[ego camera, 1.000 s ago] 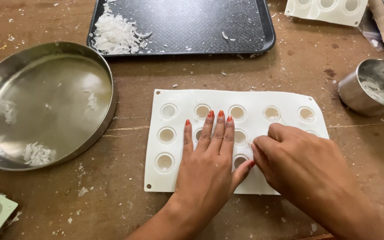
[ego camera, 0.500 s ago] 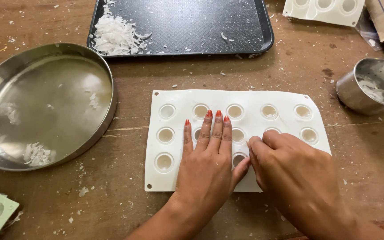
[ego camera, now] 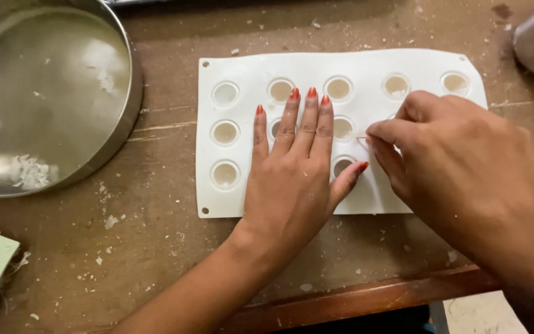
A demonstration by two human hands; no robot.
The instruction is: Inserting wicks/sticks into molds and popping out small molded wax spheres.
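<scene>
Two hands work the white mould (ego camera: 242,68) near the table's front edge: your left hand (ego camera: 292,179) lies open and flat on it, your right hand (ego camera: 458,167) pinches closed over a right-side cavity.

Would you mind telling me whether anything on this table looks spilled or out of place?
Yes: white flakes and crumbs are scattered loose over the wooden table, mostly left of and below the white mould, with a clump inside the round steel pan. The mould lies flat under the left hand; nothing looks damaged.
</scene>
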